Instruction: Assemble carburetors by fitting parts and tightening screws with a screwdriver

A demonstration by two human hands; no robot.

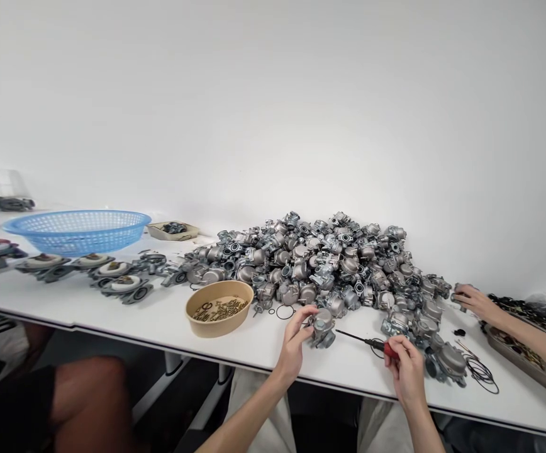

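My left hand [296, 343] is closed around the left side of a metal carburetor [321, 327] at the table's front edge. In my right hand [406, 365] is a screwdriver [365, 340] with a red handle and a dark shaft. Its tip points left, close to the carburetor's right side; whether they touch, I cannot tell. Behind both hands rises a big heap of similar carburetors [320, 264]. A tan oval bowl [219, 327] of small brass-coloured parts stands left of my left hand. Thin black rubber rings [285, 313] lie on the table.
At the right, another person's hand [473, 302] holds a carburetor over the table, beside a metal tray [513, 352] of parts. More black rings [483, 374] lie nearby. To the left are a blue basket [82, 242], a small beige tray [173, 236] and carburetor bodies [126, 289].
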